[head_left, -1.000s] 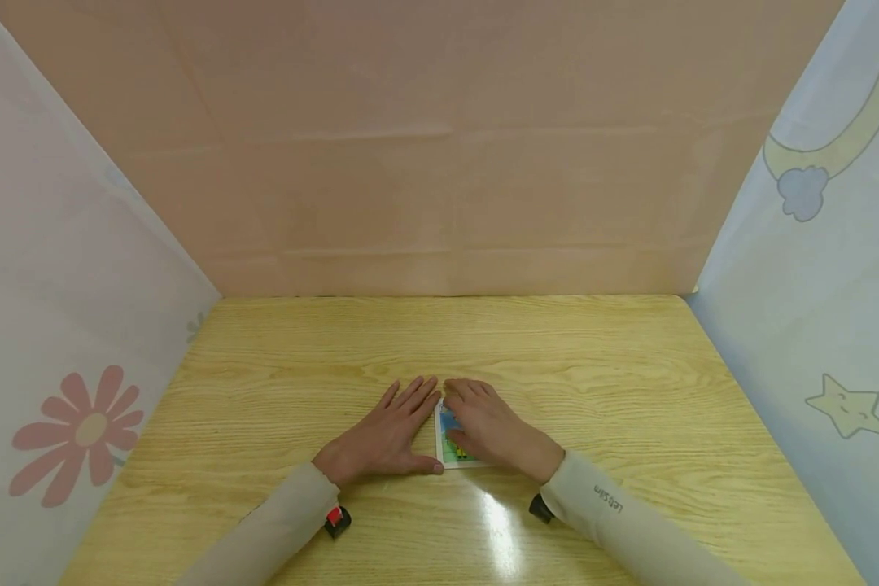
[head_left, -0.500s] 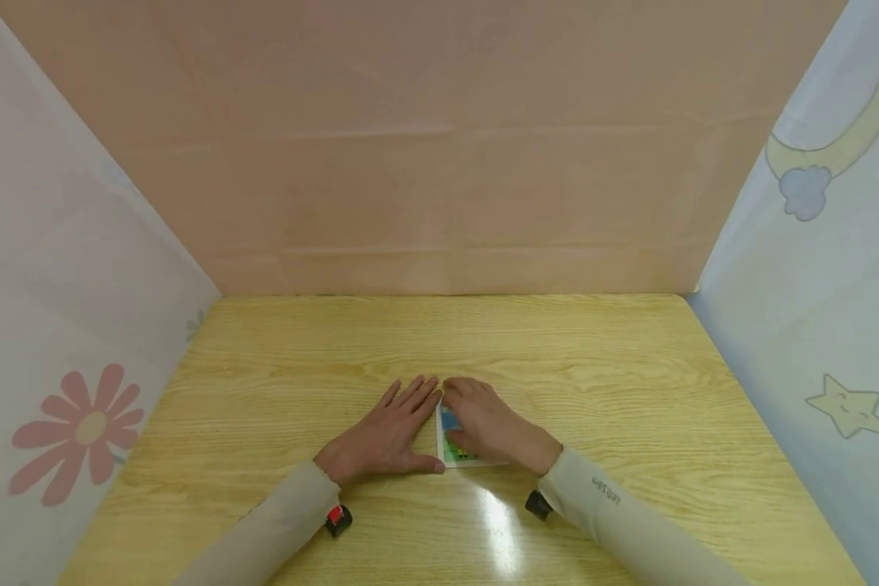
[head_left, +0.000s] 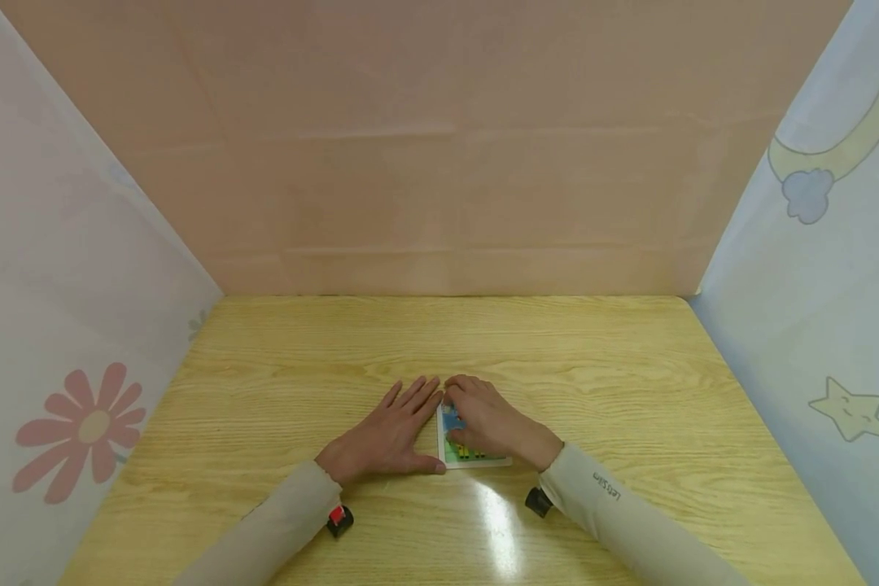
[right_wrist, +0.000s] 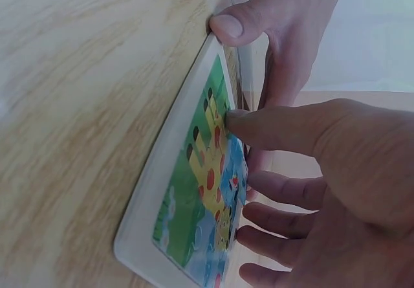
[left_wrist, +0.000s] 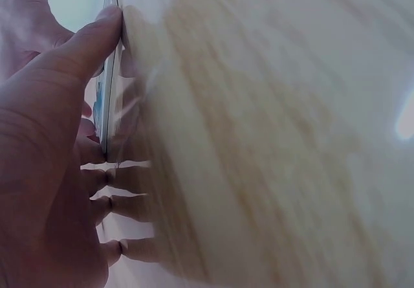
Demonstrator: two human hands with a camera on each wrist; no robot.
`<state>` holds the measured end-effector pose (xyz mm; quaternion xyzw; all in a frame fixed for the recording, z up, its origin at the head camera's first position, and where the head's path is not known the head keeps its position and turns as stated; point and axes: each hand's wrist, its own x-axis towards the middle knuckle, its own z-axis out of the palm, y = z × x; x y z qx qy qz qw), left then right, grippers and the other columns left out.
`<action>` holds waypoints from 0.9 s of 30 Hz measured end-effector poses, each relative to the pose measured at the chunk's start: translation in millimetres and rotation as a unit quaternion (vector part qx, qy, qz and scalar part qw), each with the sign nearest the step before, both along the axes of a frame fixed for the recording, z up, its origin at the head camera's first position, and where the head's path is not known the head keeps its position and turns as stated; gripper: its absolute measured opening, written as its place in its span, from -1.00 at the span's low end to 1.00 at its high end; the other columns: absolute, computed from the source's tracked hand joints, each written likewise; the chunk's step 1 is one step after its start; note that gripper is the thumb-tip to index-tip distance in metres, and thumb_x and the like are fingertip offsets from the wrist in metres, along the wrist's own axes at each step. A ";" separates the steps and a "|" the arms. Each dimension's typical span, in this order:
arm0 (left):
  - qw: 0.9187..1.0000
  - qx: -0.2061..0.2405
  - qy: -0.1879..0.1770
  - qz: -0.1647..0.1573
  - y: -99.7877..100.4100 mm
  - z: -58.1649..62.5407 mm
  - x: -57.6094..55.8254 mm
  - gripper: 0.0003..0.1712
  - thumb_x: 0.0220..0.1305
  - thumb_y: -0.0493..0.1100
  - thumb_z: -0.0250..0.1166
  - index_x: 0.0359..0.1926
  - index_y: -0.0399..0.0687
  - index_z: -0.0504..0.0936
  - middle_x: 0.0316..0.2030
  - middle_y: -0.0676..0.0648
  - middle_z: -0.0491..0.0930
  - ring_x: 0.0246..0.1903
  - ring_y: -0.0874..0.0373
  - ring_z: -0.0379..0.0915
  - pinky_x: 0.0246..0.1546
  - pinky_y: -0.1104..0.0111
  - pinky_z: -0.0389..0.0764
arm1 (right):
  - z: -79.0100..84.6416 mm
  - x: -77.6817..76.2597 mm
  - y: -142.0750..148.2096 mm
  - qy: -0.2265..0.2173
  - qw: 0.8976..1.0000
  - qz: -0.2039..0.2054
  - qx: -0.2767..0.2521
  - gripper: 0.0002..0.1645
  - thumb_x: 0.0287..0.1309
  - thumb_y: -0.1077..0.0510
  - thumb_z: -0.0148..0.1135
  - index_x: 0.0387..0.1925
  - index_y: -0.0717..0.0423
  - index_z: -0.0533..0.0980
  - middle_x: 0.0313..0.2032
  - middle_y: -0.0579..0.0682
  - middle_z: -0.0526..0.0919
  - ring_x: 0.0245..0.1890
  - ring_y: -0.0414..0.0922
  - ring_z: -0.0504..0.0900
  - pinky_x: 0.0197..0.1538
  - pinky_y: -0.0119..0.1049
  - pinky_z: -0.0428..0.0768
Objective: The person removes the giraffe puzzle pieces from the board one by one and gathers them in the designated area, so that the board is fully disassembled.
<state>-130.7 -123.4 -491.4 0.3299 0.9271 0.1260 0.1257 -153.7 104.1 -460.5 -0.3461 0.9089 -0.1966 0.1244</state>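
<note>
A small flat picture board point(head_left: 476, 464) with a white border lies on the table; its picture point(right_wrist: 210, 171) shows a yellow giraffe with red spots on green and blue. My left hand point(head_left: 384, 435) rests along its left side, fingers spread and straight. The left thumb point(left_wrist: 97, 39) touches the board's near left corner. Over the picture is my right hand point(head_left: 487, 423), covering much of it. In the right wrist view the right thumb point(right_wrist: 278, 129) touches the picture, while the other fingers reach its far part, slightly bent. Whether a loose piece lies under them is hidden.
The wooden table point(head_left: 300, 350) spreads around both hands. A plain tan sheet point(head_left: 447, 163) stands along the back edge. Pale patterned sheets flank it, with a flower point(head_left: 91, 427) at left and a star point(head_left: 850, 407) at right. Dark wrist devices point(head_left: 339, 521) sit under both forearms.
My right hand has shifted slightly over the picture, and a little more of the board's near edge and picture shows. The left hand stays in place.
</note>
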 end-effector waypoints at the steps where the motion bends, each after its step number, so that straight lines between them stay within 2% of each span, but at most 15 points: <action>1: 1.000 -0.002 0.003 0.000 0.2 -0.1 0.0 0.30 0.32 0.62 0.16 0.73 -0.09 -0.02 0.76 -0.10 -0.19 0.76 -0.10 -0.28 0.72 -0.19 -0.11 | -0.2 0.0 0.2 0.002 1.000 0.000 0.001 -0.51 0.29 0.09 0.52 0.13 0.23 0.56 0.39 0.22 0.50 0.43 0.22 0.46 0.51 0.25 0.40; 6: 1.000 -0.006 0.011 0.003 0.7 -1.7 -0.1 0.30 0.31 0.64 0.16 0.73 -0.08 0.00 0.76 -0.11 -0.16 0.75 -0.09 -0.26 0.71 -0.20 -0.07 | -0.1 1.2 0.6 0.026 1.000 0.000 0.001 -0.53 0.28 0.09 0.53 0.10 0.18 0.56 0.23 0.12 0.59 0.26 0.12 0.56 0.41 0.18 0.47; 10: 1.000 -0.009 0.011 0.005 0.4 -4.6 -0.6 0.31 0.30 0.65 0.15 0.73 -0.06 0.00 0.76 -0.09 -0.18 0.76 -0.07 -0.27 0.72 -0.19 -0.08 | -0.6 2.3 1.6 0.040 0.999 0.009 0.005 -0.70 0.30 0.11 0.50 -0.01 0.12 0.64 0.11 0.03 0.64 0.12 0.04 0.58 0.33 0.11 0.50; 13: 1.000 -0.011 0.012 0.005 0.0 -5.8 -0.9 0.31 0.30 0.66 0.14 0.74 -0.05 -0.01 0.76 -0.08 -0.19 0.76 -0.06 -0.28 0.72 -0.19 -0.09 | -2.1 2.4 2.5 0.055 0.998 0.018 0.014 -0.76 0.32 0.10 0.49 -0.04 0.06 0.67 0.08 0.01 0.65 0.12 0.04 0.58 0.31 0.10 0.50; 18: 1.000 -0.006 0.012 0.006 0.1 -5.8 -0.9 0.32 0.29 0.65 0.17 0.74 -0.02 -0.04 0.76 -0.09 -0.18 0.76 -0.08 -0.27 0.72 -0.20 -0.08 | -4.1 3.5 3.3 0.092 0.995 0.023 0.025 -0.63 0.30 0.08 0.50 0.08 0.05 0.65 0.04 -0.01 0.65 0.09 0.04 0.60 0.26 0.09 0.51; 21: 1.000 -0.007 0.010 0.007 0.6 -5.0 -0.6 0.32 0.29 0.65 0.17 0.74 -0.03 -0.03 0.76 -0.09 -0.17 0.76 -0.08 -0.27 0.72 -0.20 -0.08 | -4.4 4.5 3.8 0.098 0.995 0.020 0.025 -0.59 0.30 0.07 0.51 0.12 0.06 0.64 0.00 -0.01 0.64 0.04 0.02 0.58 0.27 0.09 0.51; 27: 1.000 -0.020 0.009 0.010 1.6 -4.3 -0.5 0.31 0.29 0.67 0.14 0.73 -0.04 0.01 0.76 -0.07 -0.18 0.76 -0.06 -0.28 0.72 -0.18 -0.08 | -6.6 6.4 3.1 0.122 0.991 0.003 0.049 -0.61 0.29 -0.02 0.52 0.05 0.07 0.67 0.00 0.01 0.62 0.03 0.03 0.57 0.31 0.17 0.52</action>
